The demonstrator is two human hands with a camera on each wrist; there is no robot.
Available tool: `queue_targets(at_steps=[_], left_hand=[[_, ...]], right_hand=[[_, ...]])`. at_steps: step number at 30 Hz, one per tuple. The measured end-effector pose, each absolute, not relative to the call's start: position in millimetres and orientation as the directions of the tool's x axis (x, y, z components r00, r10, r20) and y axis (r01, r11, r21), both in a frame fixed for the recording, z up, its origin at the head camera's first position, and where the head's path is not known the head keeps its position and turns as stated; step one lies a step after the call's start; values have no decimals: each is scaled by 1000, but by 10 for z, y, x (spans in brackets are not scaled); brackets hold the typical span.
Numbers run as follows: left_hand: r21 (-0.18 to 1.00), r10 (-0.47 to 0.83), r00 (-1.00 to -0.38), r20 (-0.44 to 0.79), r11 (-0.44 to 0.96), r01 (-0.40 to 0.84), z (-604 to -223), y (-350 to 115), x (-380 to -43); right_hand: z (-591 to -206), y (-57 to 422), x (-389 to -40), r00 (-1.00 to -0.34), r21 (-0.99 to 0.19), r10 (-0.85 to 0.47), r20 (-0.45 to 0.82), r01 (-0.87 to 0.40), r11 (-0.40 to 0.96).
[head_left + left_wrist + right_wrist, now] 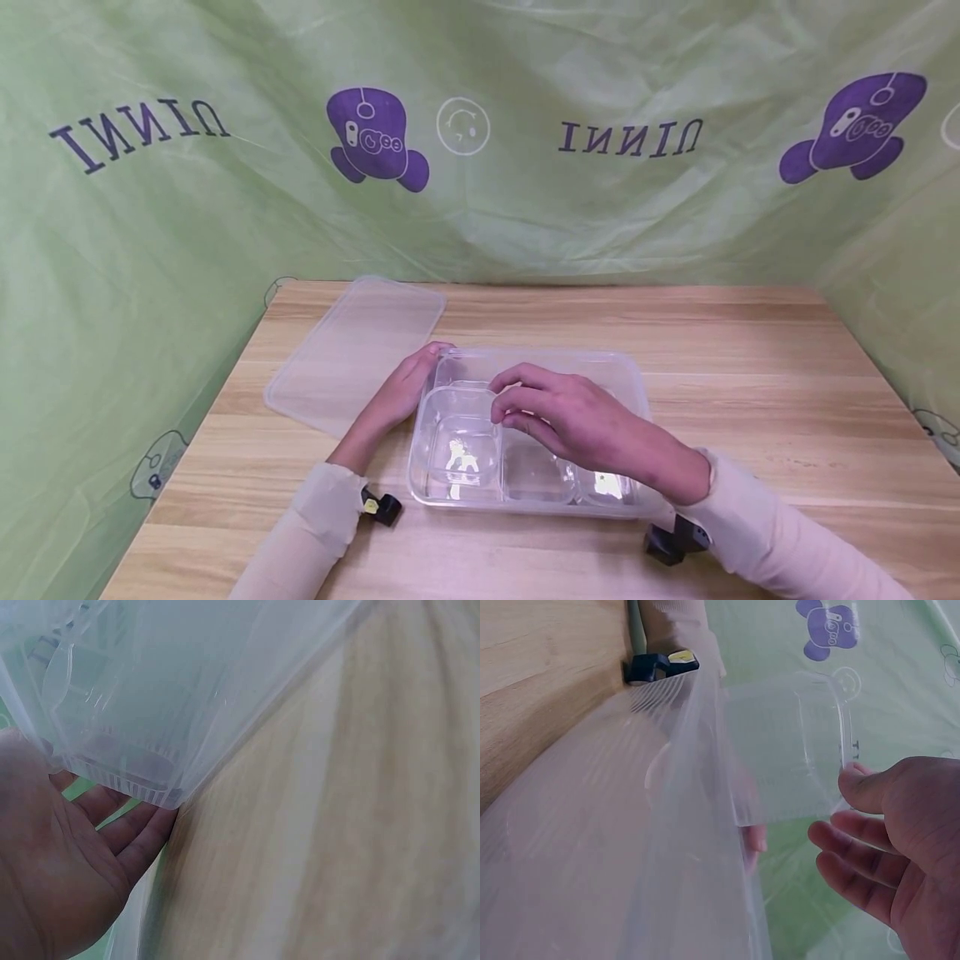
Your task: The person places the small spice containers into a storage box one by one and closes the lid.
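A large clear plastic box (532, 507) lies on the wooden table in front of me. My left hand (401, 392) holds its far left corner, fingers against the outside of the wall in the left wrist view. My right hand (581, 417) reaches over the box and pinches the rim of a small clear square container (459, 408) between thumb and fingers. That container is at the box's left end, and in the right wrist view it stands out above the box's wall. More clear containers (609, 485) show inside the box, partly hidden under my right hand.
A flat translucent lid (352, 350) lies on the wooden table (750, 367) behind my left hand. A green printed cloth (525, 225) hangs along the back and both sides. Each wrist carries a small black camera (387, 509).
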State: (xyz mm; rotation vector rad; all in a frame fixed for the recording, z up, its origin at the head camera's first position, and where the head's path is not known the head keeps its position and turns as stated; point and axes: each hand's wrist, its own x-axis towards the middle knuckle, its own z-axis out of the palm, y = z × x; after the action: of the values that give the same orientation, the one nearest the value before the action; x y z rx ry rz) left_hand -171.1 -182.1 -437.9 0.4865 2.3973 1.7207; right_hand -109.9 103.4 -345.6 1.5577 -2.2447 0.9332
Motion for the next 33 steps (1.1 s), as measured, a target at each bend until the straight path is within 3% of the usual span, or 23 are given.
queue_targets(at_steps=[33], left_hand=[[940, 344, -935, 85, 283, 189, -4395, -1819, -1719]], right_hand=[[-3626, 968, -1124, -378, -357, -782, 496, -909, 214]])
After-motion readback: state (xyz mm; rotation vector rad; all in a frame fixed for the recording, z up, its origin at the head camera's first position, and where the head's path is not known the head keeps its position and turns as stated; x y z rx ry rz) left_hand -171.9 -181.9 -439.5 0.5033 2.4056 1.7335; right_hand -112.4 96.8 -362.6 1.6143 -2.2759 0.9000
